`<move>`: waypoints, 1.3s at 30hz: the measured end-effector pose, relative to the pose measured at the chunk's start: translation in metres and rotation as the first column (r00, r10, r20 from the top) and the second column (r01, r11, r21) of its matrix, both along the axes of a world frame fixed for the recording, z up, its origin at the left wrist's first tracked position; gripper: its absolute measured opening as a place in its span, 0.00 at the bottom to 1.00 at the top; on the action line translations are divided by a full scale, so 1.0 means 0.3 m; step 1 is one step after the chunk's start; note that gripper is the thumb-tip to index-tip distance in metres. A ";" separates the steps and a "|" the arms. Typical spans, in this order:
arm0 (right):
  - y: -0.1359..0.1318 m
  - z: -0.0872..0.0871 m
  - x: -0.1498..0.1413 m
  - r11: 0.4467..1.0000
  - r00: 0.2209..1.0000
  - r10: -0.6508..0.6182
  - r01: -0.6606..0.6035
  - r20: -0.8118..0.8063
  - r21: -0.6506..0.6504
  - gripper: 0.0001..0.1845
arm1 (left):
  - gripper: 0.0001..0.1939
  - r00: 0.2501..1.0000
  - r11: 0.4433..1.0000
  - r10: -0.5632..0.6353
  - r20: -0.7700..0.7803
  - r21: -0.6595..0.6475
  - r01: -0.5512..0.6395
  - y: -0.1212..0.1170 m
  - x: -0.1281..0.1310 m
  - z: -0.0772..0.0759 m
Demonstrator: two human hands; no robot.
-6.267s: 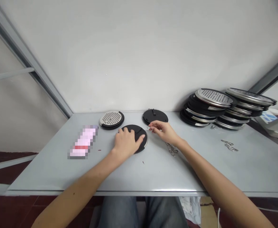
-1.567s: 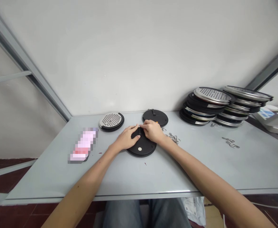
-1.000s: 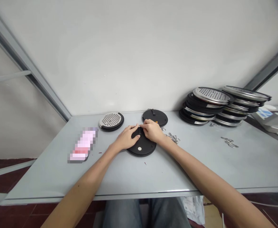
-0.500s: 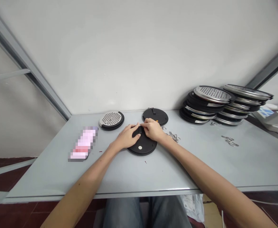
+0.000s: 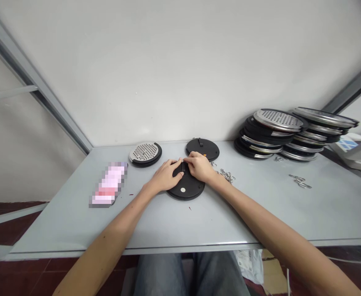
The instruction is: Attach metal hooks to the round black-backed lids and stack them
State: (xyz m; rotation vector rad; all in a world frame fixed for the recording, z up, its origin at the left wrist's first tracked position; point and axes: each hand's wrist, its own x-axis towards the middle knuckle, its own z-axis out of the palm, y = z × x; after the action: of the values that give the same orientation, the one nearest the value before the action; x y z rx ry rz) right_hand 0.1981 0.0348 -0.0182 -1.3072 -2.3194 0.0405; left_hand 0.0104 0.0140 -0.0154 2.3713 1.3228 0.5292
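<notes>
A black round case with a white dot and a short strap lies flat on the table in front of me. Its left side and upper edge are partly covered by my left hand, closed on the case with thumb near the strap. At the upper edge, fingertips of my right hand are pinched on a small shiny metal clip, mostly hidden. Both hands' fingertips meet there. Just right of the case lies a loose pile of metal clips, partly behind my right wrist.
Behind are another black round case and one with a perforated metal face. Similar cases stand in leaning stacks at right. Loose clips lie farther right. A blurred-out phone rests on the grey table at left.
The view has shifted very slightly. Both hands stay at the case's upper edge, with barely any visible movement of the fingers.
</notes>
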 end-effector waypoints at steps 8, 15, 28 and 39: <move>0.001 -0.002 -0.002 1.000 1.000 -0.014 0.014 0.027 0.011 0.17 | 0.30 1.000 1.000 -0.006 0.028 -0.007 0.006 0.003 -0.002 -0.003; 0.000 0.005 -0.005 1.000 0.997 -0.021 0.020 0.071 0.006 0.17 | 0.29 1.000 1.000 -0.008 0.013 -0.005 0.008 0.003 -0.002 0.003; -0.002 -0.003 -0.004 0.998 0.996 -0.066 0.066 0.053 -0.001 0.16 | 0.29 1.000 1.000 -0.007 -0.023 -0.002 0.007 0.002 -0.001 0.008; -0.008 -0.001 -0.006 0.993 0.990 -0.118 0.117 0.074 0.016 0.16 | 0.30 0.999 1.000 0.002 -0.048 0.018 -0.001 0.000 0.005 0.006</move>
State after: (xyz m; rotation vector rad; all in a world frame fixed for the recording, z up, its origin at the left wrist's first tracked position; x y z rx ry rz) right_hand 0.1962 0.0323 -0.0186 -1.4605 -2.2955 -0.0614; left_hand 0.0119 0.0139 -0.0136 2.4117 1.3461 0.4893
